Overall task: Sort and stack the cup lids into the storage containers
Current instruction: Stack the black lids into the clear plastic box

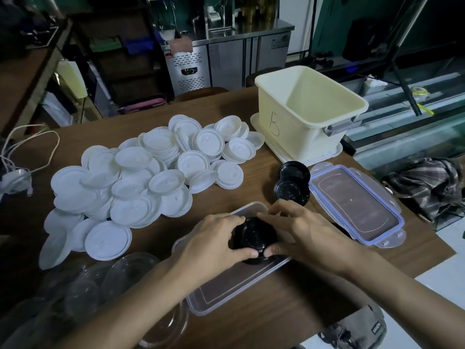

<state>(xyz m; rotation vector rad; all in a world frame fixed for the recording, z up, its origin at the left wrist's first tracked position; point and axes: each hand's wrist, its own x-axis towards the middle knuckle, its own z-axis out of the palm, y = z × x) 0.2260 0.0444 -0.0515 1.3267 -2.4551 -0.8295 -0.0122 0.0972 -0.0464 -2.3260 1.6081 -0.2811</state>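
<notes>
A stack of black cup lids (254,239) sits inside a clear plastic container (226,288) at the near table edge. My left hand (214,238) grips the stack from the left and my right hand (299,227) grips it from the right, thumbs meeting at its near side. Two more black lid stacks (293,182) stand just beyond my right hand. A large heap of white lids (151,172) covers the table's left and middle. Clear lids (105,285) lie at the near left.
A cream bin (309,117) marked with a letter stands on its lid at the back right. A clear container lid with blue clips (357,205) lies to the right. White cables (22,157) sit far left, a plaid cloth (425,187) far right.
</notes>
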